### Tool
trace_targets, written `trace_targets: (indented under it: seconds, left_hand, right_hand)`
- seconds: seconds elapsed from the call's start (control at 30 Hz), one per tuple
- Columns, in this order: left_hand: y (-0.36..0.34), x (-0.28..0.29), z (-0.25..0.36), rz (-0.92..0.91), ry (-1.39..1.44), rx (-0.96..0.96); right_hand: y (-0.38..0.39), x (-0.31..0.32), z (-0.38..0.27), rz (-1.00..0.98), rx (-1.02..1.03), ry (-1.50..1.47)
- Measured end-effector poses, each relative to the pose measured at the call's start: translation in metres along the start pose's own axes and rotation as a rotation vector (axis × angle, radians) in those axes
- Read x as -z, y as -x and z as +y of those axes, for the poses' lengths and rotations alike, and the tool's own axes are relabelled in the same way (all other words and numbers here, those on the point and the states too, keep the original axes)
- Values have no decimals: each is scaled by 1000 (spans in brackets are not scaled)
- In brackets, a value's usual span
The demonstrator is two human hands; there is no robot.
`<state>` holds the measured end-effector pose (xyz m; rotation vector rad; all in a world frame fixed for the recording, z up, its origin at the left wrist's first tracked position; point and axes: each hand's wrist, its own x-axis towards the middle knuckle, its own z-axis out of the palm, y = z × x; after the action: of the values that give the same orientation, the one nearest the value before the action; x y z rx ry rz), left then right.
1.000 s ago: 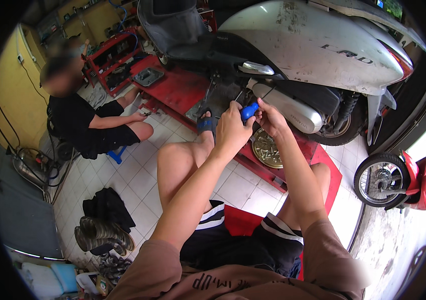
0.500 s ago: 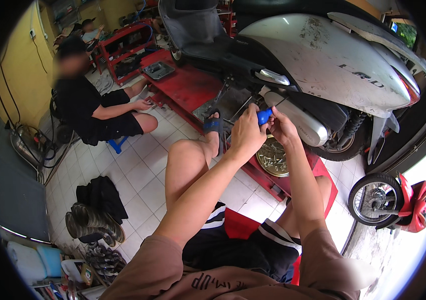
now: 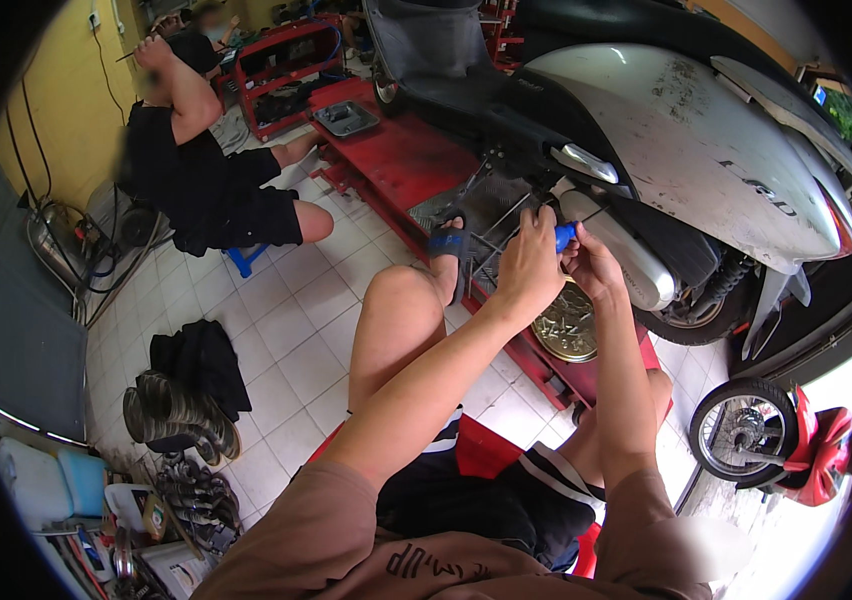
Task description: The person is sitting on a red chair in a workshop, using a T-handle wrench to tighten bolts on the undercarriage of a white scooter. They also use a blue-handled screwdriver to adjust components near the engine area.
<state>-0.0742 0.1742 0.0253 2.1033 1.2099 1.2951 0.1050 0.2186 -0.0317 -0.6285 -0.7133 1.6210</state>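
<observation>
Both hands work at the blue-handled screwdriver (image 3: 566,236), held against the lower side of the silver scooter (image 3: 686,150), just above the round metal cover (image 3: 566,325) lying on the red lift (image 3: 396,160). Left hand (image 3: 529,268) is curled closed near the handle; whether it grips the handle itself I cannot tell. Right hand (image 3: 594,268) is closed around the handle. Tool judged light, rigid, easy to slip if oily; best held on the blue grip. Handle short, bright blue; thin shaft barely visible. Another person sits well left of the scooter.
</observation>
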Motion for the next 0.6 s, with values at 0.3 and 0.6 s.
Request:
trace_targets:
  seconds: [0.3,0.6]
  left_hand:
    - [-4,1,-2,-64,-92,189]
    - [0,2,1,32,93,-48]
  right_hand:
    - [6,-17,7,-119,67,-39]
    - [4,-11,1,129,28,5]
